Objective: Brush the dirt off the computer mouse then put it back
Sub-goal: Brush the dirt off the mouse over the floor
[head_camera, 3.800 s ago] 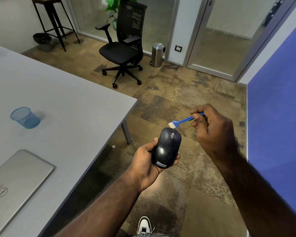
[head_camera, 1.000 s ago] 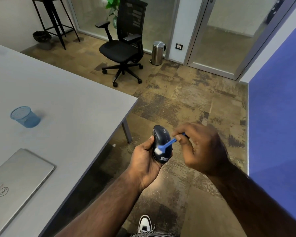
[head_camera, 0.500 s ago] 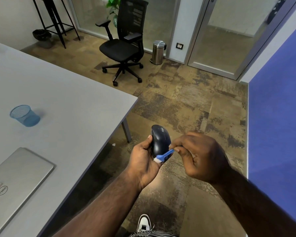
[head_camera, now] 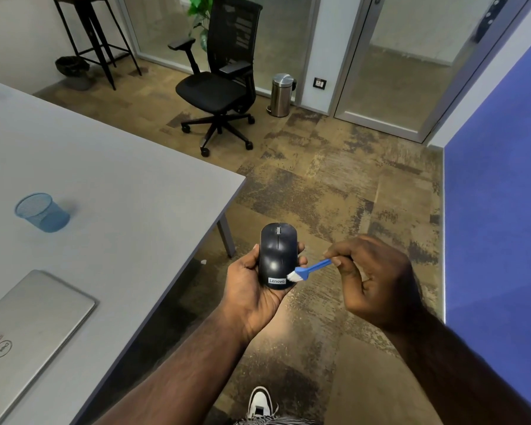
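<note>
White bristles of blue brush [head_camera: 310, 269] touch glossy, rounded mouse [head_camera: 276, 256].

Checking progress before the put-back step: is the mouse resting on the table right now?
No, the mouse sits in the left hand above the floor, clear of the table.

laptop [head_camera: 34, 320], blue cup [head_camera: 42, 212]; chair [head_camera: 219, 84], bin [head_camera: 281, 95]

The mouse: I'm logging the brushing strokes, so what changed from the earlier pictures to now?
The right hand carried the blue brush from the mouse's front tip down to its rear, bristles now beside the Lenovo label. The left hand turned the mouse on edge, then back top-up. Unchanged: both grips, laptop, blue mesh cup and table.
</note>
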`<state>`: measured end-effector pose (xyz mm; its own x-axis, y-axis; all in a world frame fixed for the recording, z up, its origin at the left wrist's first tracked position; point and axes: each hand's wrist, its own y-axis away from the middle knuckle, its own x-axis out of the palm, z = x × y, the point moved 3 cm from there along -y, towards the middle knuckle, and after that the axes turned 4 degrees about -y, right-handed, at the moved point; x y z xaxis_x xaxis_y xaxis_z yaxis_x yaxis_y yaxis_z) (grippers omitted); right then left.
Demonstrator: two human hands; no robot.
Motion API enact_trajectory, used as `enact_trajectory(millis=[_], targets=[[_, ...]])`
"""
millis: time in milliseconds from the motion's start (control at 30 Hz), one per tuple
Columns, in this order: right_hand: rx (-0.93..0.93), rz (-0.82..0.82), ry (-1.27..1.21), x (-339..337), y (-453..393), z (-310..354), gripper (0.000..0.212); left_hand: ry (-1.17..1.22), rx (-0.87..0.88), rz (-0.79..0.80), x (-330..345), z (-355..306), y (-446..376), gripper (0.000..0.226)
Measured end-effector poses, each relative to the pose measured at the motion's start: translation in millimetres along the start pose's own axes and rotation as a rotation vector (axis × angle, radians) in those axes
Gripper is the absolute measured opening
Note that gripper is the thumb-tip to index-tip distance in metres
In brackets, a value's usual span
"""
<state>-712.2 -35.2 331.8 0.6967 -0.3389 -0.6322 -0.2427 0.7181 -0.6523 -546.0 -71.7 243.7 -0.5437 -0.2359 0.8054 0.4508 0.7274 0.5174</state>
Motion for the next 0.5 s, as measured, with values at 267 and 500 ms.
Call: enact_trajectory(millis=[267,500], targets=[[0.081,-0.137,0.033,-4,-12,-10,0.014,-0.053,-0.02,0.01,0,2,3,0.05],[0.139,-0.18,0.069,-4,-25,-19,0.014,-0.107,-0.029,0.084,3,2,7,0.056]])
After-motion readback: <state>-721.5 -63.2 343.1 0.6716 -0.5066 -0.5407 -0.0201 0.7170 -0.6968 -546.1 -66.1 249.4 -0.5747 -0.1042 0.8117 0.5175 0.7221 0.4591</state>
